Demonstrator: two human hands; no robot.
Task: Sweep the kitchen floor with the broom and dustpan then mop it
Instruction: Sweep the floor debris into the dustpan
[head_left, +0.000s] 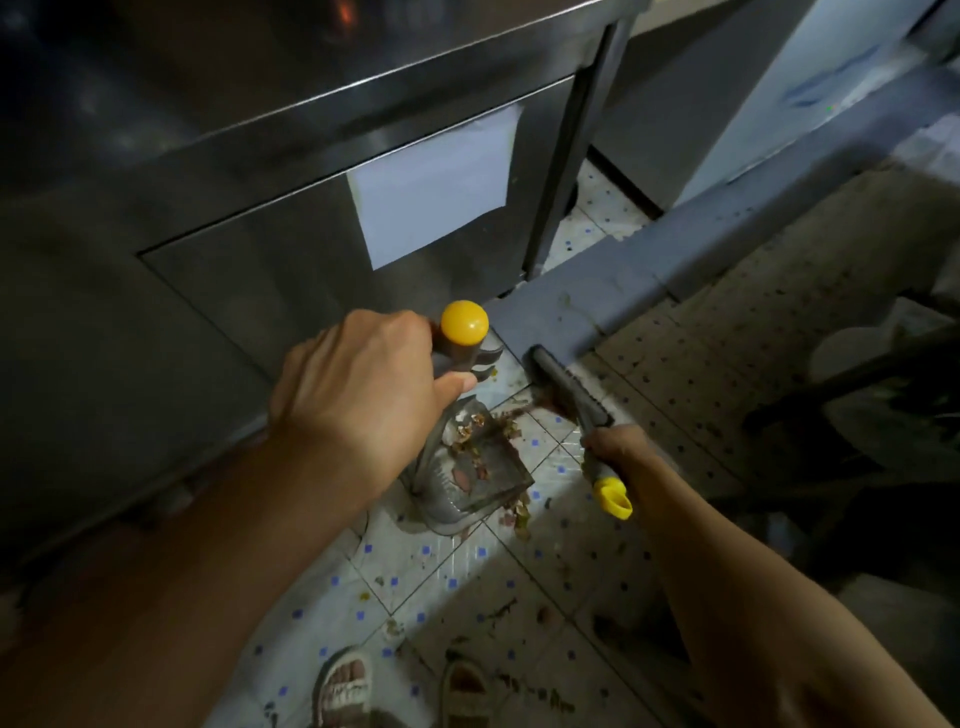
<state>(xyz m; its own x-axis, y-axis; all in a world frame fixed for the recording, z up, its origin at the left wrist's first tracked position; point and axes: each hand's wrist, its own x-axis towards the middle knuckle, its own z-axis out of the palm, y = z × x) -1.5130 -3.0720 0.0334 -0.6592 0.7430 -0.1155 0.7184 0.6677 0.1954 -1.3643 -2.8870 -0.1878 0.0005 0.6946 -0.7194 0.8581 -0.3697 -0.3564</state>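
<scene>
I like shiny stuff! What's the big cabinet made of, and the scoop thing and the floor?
Cabinet: probably stainless steel, with dull, brushed-looking reflections. Dustpan: likely grey see-through plastic, as the tiles show through it. Floor: looks like glazed ceramic tile, with grout lines and blue dots.

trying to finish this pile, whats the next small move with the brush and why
Probably a short stroke of the brush toward the dustpan. The right hand grips its handle with the bristles on the tile beside the grey ledge, and scraps lie between the bristles and the pan mouth. The left hand holds the pan's upright handle, with some debris already inside.
</scene>
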